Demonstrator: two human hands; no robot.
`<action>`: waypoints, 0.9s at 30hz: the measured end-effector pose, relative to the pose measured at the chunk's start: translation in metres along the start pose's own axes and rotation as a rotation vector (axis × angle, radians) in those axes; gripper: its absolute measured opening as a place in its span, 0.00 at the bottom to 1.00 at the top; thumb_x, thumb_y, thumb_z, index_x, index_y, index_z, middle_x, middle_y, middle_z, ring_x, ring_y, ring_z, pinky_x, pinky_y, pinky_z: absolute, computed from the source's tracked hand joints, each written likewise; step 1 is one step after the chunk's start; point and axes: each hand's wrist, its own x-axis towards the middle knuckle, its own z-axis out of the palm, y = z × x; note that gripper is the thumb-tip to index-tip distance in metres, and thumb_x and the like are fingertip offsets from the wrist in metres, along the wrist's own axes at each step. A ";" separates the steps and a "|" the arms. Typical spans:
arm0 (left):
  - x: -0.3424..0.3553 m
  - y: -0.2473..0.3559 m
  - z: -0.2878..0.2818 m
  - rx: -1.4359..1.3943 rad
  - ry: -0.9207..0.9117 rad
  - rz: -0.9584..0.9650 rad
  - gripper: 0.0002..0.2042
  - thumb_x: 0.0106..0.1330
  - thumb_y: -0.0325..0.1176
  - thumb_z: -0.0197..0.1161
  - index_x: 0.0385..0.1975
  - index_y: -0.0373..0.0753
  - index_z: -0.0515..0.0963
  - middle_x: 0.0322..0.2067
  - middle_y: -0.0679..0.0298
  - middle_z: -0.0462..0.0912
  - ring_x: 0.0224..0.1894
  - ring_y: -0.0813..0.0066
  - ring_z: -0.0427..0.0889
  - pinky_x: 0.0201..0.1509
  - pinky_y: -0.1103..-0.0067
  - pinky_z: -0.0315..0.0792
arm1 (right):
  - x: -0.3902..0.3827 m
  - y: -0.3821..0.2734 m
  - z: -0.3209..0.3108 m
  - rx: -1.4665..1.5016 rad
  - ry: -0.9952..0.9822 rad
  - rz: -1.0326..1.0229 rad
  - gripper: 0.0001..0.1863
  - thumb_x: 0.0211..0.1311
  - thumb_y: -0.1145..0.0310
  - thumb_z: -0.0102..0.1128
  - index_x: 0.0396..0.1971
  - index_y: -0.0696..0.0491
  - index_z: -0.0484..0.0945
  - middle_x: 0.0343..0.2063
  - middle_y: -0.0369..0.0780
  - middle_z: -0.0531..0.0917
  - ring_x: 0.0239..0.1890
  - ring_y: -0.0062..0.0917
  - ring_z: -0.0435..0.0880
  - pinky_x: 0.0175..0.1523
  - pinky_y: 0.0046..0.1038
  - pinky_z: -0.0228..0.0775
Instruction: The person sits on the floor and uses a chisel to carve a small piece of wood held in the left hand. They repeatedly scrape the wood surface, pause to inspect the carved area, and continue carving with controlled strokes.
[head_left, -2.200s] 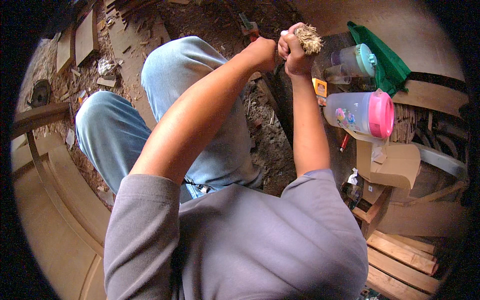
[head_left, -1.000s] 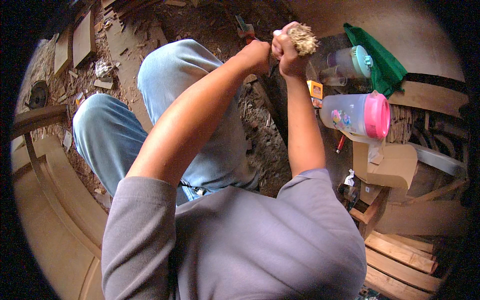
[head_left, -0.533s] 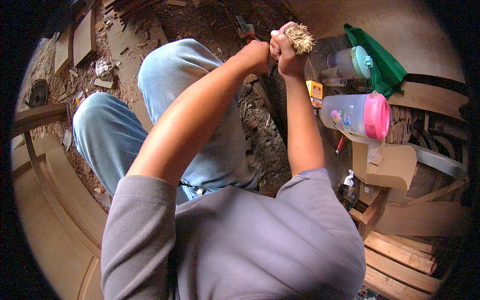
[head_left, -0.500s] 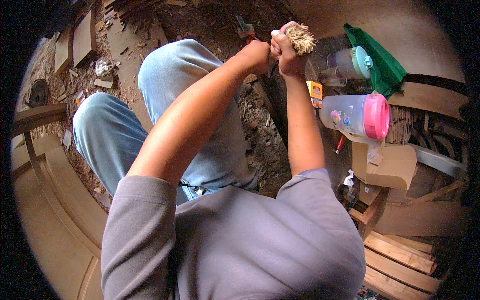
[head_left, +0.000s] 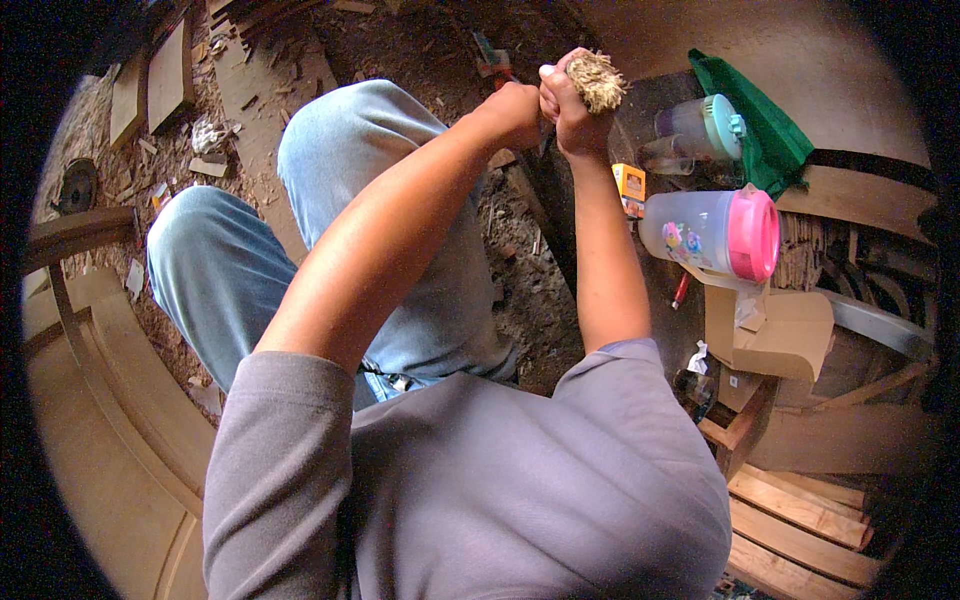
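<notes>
Both my hands are out ahead of my knees, close together. My right hand (head_left: 572,105) is a closed fist around a tool handle whose frayed, fibrous straw-coloured end (head_left: 597,80) sticks out past the thumb side. Just left of it, my left hand (head_left: 514,115) is also closed, fingers curled under and mostly out of sight; what it grips cannot be made out. The rest of the tool is hidden by the fists. Beyond my left hand lies an orange-and-grey tool (head_left: 492,62).
To the right stand a pink-lidded jug (head_left: 690,230), a teal-lidded jug (head_left: 700,125), a small orange box (head_left: 629,182) and an open cardboard box (head_left: 785,335). Green cloth (head_left: 765,135) lies behind. Wooden boards (head_left: 170,75) and shavings cover the ground at left; slats (head_left: 800,530) sit lower right.
My right fist and the frayed end have shifted very slightly left and a little down. My left hand stays almost where it was.
</notes>
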 end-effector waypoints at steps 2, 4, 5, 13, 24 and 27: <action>-0.001 0.000 0.000 0.030 0.005 -0.010 0.11 0.49 0.28 0.63 0.32 0.30 0.82 0.35 0.44 0.83 0.42 0.50 0.83 0.46 0.65 0.78 | -0.001 -0.001 0.001 0.047 0.022 -0.009 0.09 0.61 0.71 0.55 0.26 0.48 0.64 0.14 0.29 0.63 0.14 0.11 0.58 0.19 0.18 0.48; 0.000 0.000 0.000 0.029 -0.010 -0.038 0.11 0.49 0.28 0.64 0.31 0.30 0.82 0.35 0.44 0.83 0.42 0.50 0.83 0.46 0.65 0.78 | -0.001 -0.002 0.001 0.283 0.036 0.035 0.09 0.61 0.71 0.55 0.26 0.48 0.64 0.14 0.29 0.62 0.14 0.12 0.58 0.19 0.18 0.48; 0.001 -0.001 0.000 0.030 -0.017 -0.049 0.11 0.49 0.28 0.64 0.31 0.30 0.82 0.35 0.44 0.83 0.42 0.50 0.83 0.46 0.65 0.78 | -0.002 -0.002 0.002 0.152 0.016 0.028 0.09 0.61 0.70 0.55 0.26 0.48 0.63 0.14 0.30 0.62 0.14 0.12 0.57 0.19 0.18 0.48; 0.002 -0.002 0.001 0.045 -0.016 -0.035 0.12 0.46 0.30 0.69 0.30 0.30 0.82 0.35 0.44 0.83 0.41 0.50 0.83 0.45 0.65 0.78 | -0.001 -0.004 0.002 0.153 0.036 0.050 0.09 0.60 0.70 0.55 0.26 0.48 0.62 0.14 0.30 0.62 0.13 0.13 0.56 0.18 0.19 0.47; 0.005 -0.007 0.002 0.093 -0.029 -0.015 0.15 0.44 0.31 0.70 0.34 0.36 0.81 0.34 0.49 0.84 0.39 0.51 0.84 0.42 0.65 0.77 | 0.002 -0.006 -0.001 0.235 0.022 0.084 0.10 0.60 0.69 0.55 0.26 0.48 0.62 0.13 0.31 0.62 0.12 0.14 0.56 0.18 0.20 0.48; 0.007 -0.010 0.006 0.142 -0.080 -0.032 0.14 0.46 0.31 0.69 0.35 0.37 0.81 0.35 0.50 0.84 0.40 0.51 0.84 0.43 0.64 0.77 | 0.002 -0.006 -0.001 0.336 0.073 0.082 0.10 0.59 0.69 0.56 0.26 0.48 0.62 0.13 0.31 0.62 0.12 0.14 0.57 0.18 0.19 0.48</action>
